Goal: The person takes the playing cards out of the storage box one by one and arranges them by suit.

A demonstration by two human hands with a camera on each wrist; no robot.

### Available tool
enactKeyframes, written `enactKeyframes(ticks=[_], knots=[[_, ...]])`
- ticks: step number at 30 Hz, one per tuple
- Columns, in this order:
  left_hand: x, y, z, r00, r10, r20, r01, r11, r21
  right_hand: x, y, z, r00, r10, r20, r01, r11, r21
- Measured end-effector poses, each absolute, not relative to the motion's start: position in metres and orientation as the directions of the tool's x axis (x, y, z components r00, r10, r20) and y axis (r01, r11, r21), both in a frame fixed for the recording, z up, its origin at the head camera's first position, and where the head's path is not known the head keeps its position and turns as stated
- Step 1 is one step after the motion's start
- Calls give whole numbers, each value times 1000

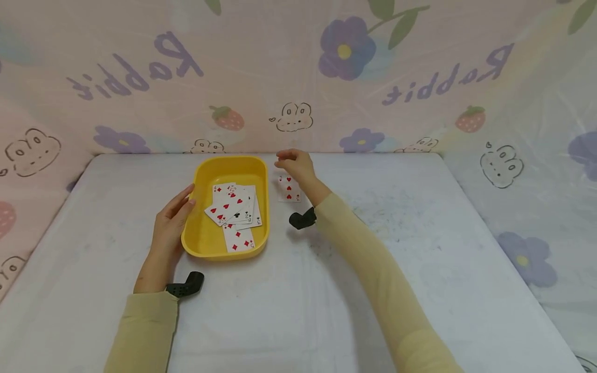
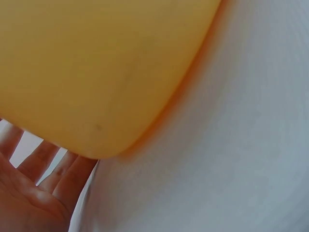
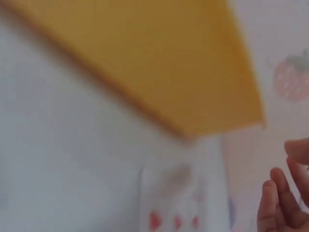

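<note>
steady the yellow tray (image 1: 198, 234), playing cards (image 1: 230, 204) inside, with the straight-fingered left hand (image 1: 169, 228) touching its left wall. the right hand (image 1: 298, 167), loosely curled, apparently holding nothing, hovers right of the tray; there, the hearts card (image 1: 289, 189) is best pinched by its edge. the left wrist view shows left fingers (image 2: 39, 160) spread; the head view overlaps them.

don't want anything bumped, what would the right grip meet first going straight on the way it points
Probably the yellow tray, near its far right corner; how high the right grip sits is unclear, so it might pass over.
</note>
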State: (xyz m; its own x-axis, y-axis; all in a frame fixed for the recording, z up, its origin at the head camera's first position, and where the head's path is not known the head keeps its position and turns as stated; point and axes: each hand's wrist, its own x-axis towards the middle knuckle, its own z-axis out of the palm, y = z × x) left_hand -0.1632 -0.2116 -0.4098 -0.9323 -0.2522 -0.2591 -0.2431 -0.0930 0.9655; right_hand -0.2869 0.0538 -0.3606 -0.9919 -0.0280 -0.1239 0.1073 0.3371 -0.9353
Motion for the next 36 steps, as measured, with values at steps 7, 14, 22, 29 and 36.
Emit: enactKeyframes(ticks=[7,14,22,29,36], knots=[[-163,-210,-408,-931,-253,-262,-241,-110,964,-272,26,-337,-990,-53,-129,112,252,-961],[-165,-208,-409,-923,-279,-266,-249,-95,964,-262,-7,-331,-978,-112,-178,146,245,-958],[-165,-209,-410,-927,-277,-254,-238,-92,967,-253,-37,-338,-950,-132,-283,230,319,-919],[-167,-209,-410,-928,-272,-256,-239,-94,966,-248,-49,-348,-938,-81,-338,284,383,-879],[-166,-209,-411,-929,-273,-252,-237,-87,968,-245,-53,-360,-909,-33,-415,344,502,-794]])
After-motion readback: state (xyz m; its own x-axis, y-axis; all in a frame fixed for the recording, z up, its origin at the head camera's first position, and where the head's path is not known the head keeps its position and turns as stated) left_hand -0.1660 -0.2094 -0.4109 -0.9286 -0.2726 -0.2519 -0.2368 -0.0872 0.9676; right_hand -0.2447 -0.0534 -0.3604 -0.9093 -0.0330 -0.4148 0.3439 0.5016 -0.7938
